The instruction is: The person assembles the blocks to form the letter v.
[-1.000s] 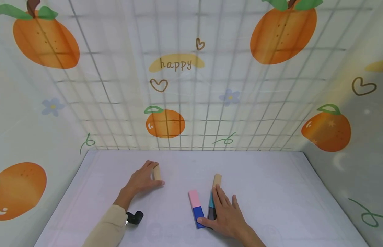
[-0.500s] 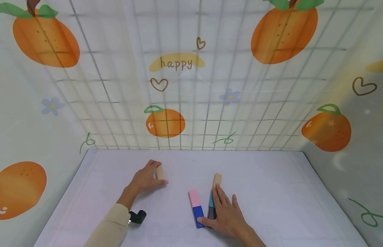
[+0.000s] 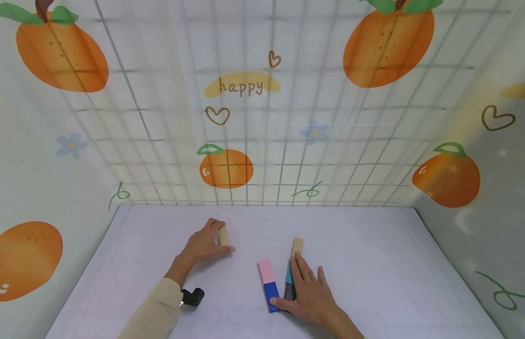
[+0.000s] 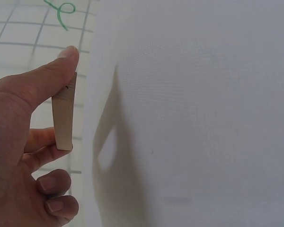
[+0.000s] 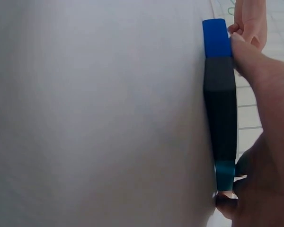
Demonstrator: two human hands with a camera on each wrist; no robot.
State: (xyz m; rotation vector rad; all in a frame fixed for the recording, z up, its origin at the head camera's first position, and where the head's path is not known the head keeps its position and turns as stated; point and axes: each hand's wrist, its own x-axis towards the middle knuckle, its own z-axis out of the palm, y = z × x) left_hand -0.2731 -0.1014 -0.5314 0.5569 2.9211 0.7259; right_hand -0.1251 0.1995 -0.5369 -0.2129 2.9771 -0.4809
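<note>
My left hand (image 3: 203, 246) pinches a plain wooden block (image 3: 223, 235) on its long ends, thumb at one end and fingertips at the other. The left wrist view shows that block (image 4: 64, 118) with the other fingers curled below it. My right hand (image 3: 311, 294) rests with fairly straight fingers over a row of blocks: a wooden block (image 3: 298, 246), a teal block (image 3: 290, 274) and a dark grey block (image 3: 290, 292). Its thumb touches a blue block (image 3: 270, 293), which lies end to end with a pink block (image 3: 266, 270). The hand partly covers the row.
Both hands work over a white tabletop (image 3: 364, 254). A curtain with printed oranges (image 3: 226, 169) and a grid rises along its back edge and sides. A small black device (image 3: 193, 297) sticks out from the left sleeve.
My left hand has moved a little to the right with the wooden block, toward the other blocks. The right hand and the blocks under it have stayed in place.
</note>
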